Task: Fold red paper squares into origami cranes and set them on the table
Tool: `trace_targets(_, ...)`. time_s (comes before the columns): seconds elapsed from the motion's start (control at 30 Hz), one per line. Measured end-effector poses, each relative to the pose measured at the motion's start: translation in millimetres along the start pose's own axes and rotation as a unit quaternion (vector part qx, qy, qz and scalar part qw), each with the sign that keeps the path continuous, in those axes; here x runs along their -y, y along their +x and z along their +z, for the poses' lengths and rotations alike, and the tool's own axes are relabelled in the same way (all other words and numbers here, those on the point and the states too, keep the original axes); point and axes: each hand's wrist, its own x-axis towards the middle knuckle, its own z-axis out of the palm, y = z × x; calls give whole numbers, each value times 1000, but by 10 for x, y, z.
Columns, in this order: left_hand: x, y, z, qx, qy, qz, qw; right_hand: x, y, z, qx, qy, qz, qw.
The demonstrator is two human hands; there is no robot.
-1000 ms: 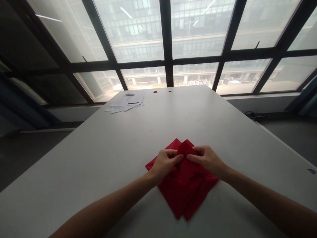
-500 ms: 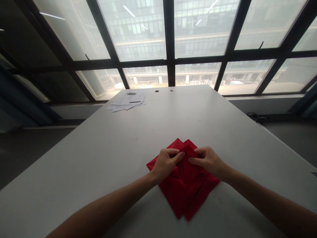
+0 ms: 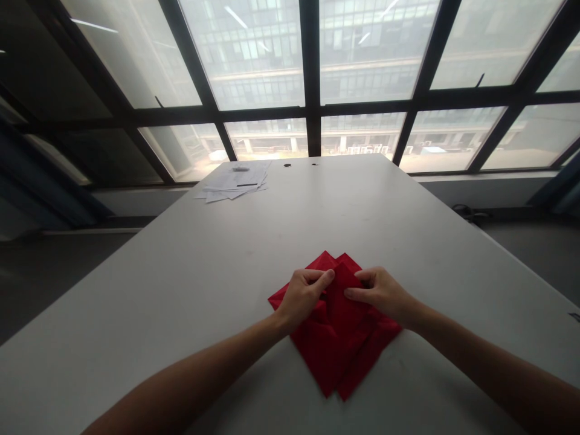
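Observation:
Red folded cloth (image 3: 335,356), napkin-like, lies on the white table in front of me with its corners pointing toward and away from me. A raised, folded flap stands up at its middle. My left hand (image 3: 304,296) pinches the left edge of that flap between thumb and fingers. On the flap's right edge, my right hand (image 3: 383,295) grips with the thumb in front and the fingers partly hidden behind. Two overlapping corners show beyond my hands.
The white table (image 3: 317,217) stretches to the windows (image 3: 357,54). Several loose paper sheets (image 3: 222,188) lie at its far left, with a small pale object (image 3: 240,169) on top. Two small holes are near the far edge. Blue curtains (image 3: 49,181) hang at the left.
My left thumb has shifted slightly up and to the left along the flap. My right hand and the red cloth are almost unmoved.

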Motion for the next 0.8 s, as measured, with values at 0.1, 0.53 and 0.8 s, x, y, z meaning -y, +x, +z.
trace_targets(0.1, 0, 20, -30, 65, -88, -68, 992, -4, 10, -18, -10, 19, 1, 1000)
trace_targets(0.53, 21, 146, -259, 32, 213, 23, 976, -16, 73, -82, -61, -115, -32, 991)
trace_targets(0.8, 87, 25, -180, 32, 553, 250, 794, -136, 188, -59, -163, -423, -94, 886)
